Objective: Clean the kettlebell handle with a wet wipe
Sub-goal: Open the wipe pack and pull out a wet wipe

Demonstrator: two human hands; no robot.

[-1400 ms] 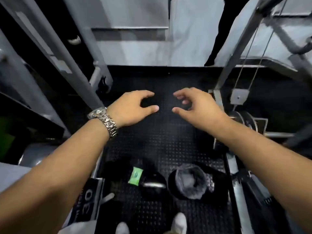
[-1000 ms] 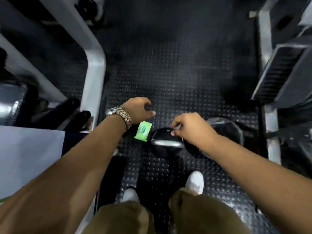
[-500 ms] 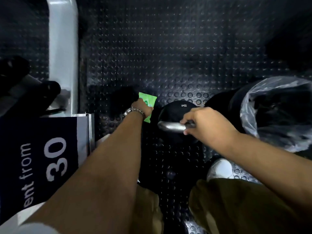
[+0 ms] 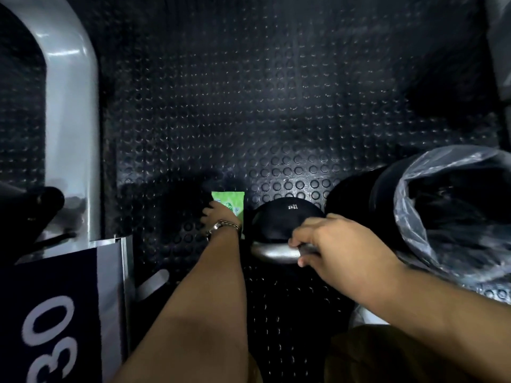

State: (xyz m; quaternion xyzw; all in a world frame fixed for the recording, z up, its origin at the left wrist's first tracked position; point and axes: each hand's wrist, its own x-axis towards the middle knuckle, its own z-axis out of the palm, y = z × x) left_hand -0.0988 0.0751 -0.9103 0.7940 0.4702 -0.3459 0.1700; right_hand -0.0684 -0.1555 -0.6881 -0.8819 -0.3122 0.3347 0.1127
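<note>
On mat point(image 4: 249, 120) – handle point(image 4: 272, 253) clamped in right hand point(image 4: 338, 244); wipe pack point(image 4: 231, 199) just left, under left hand point(image 4: 219, 217), grip unclear – "30" on sign point(image 4: 55, 313).

Dim, deep shadows, wide-angle warping toward edges.

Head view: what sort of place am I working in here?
Most likely a gym floor: a black kettlebell whose steel handle the right hand grips, studded rubber matting underfoot, and a grey machine frame on the left.
</note>
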